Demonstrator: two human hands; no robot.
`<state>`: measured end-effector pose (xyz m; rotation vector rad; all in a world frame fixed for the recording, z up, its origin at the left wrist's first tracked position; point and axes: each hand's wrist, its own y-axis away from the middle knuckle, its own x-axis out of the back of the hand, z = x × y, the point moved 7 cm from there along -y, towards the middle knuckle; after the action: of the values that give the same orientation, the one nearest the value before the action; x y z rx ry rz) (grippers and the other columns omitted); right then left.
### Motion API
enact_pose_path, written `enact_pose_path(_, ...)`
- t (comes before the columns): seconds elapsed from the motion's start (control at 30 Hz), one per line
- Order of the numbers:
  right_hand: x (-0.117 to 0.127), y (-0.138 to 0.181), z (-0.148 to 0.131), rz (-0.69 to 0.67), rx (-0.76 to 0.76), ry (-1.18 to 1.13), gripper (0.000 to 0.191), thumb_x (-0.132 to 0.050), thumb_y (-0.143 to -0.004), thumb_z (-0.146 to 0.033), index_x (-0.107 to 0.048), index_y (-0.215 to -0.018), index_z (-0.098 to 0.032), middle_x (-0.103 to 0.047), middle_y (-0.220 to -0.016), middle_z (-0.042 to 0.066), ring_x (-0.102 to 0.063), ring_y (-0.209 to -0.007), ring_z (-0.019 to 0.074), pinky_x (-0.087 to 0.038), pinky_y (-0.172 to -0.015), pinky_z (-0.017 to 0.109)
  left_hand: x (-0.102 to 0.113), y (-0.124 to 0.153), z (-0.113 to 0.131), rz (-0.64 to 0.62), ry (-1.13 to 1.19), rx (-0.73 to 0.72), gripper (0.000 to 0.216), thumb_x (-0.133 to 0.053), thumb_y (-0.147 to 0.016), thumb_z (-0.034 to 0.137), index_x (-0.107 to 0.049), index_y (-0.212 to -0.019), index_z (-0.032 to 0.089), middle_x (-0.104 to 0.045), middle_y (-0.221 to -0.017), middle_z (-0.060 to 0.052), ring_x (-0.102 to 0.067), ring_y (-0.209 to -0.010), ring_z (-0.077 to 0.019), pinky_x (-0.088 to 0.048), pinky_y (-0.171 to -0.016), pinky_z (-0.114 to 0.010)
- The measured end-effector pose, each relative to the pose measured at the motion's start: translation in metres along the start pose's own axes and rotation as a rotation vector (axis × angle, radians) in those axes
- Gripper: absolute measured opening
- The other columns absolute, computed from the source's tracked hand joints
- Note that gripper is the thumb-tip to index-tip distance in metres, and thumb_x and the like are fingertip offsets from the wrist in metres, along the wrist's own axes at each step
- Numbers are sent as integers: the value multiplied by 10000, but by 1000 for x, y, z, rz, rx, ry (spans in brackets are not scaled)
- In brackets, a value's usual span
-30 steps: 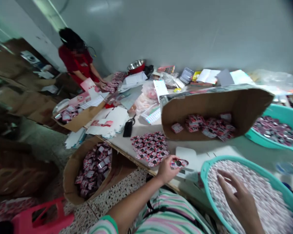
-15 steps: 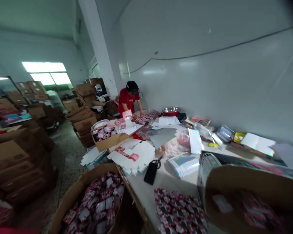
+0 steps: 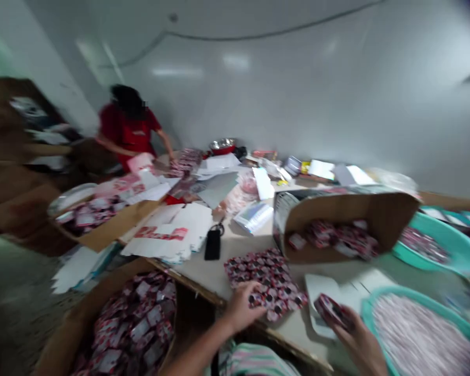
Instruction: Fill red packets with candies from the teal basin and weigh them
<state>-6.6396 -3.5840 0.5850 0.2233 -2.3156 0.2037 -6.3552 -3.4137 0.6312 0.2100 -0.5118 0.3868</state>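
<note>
On the table edge, several small pink-and-white packets with dark round centres (image 3: 266,266) lie in tight rows. My left hand (image 3: 243,308) is at their near left corner, thumb and fingers closed around a packet (image 3: 254,300) there. My right hand (image 3: 358,337) grips a small dark-red and pink packet (image 3: 331,312), tilted, in front of a white flat device resembling a scale (image 3: 317,292). Blur hides the print on it. Right of that hand stands a turquoise basin (image 3: 379,295) full of small whitish pieces too blurred to name.
An open carton (image 3: 391,209) lies on its side with packets inside. Another turquoise basin (image 3: 462,243) stands behind right. A large carton of packets (image 3: 58,334) is below the table at left. A phone-like black object (image 3: 212,244) lies near white card sheets (image 3: 196,219). A co-worker (image 3: 131,130) bends over the far end.
The view has swung right and down, bringing the turquoise basins and white device into sight. Both my hands have come into view, one at the rows and one with a packet.
</note>
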Motion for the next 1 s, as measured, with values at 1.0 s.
enact_pose_path(1.0,-9,-60,39,73,205,233,562,-496,-755,-452,-496,-1212,-125,-574,-1131,161,-517,-1035,279,-411,-910,432,50,90,-176,401,204,577,592,-658,-483,649,-639,-807,153,-702,-828,-108,-664,-853,-292,-520,-855,-436)
